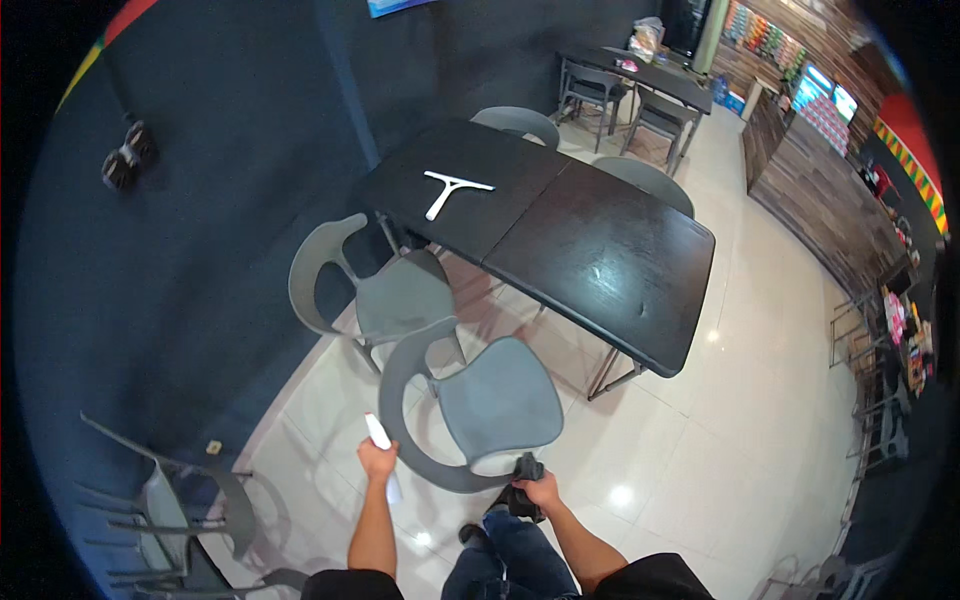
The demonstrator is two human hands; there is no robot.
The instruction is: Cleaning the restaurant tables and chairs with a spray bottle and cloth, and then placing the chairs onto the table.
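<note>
My left hand (377, 459) is closed around a white bottle (378, 431) with a small reddish tip; its lower part shows below my fist. In my right hand (538, 491) is a crumpled black cloth (528, 471), close to the curved backrest of a grey plastic chair (499, 397). Beyond that chair stands a black folding table (600, 262), with a white squeegee (452, 193) lying on its left half. A second grey chair (405, 292) stands to the left, between the table and the dark wall.
Two more grey chairs (517, 124) (649, 180) stand on the table's far side. Stacked grey chairs (169, 510) are at lower left by the dark wall (225, 225). Another black table (637, 75) with chairs is farther back, and a wood-panelled counter (817, 202) runs along the right.
</note>
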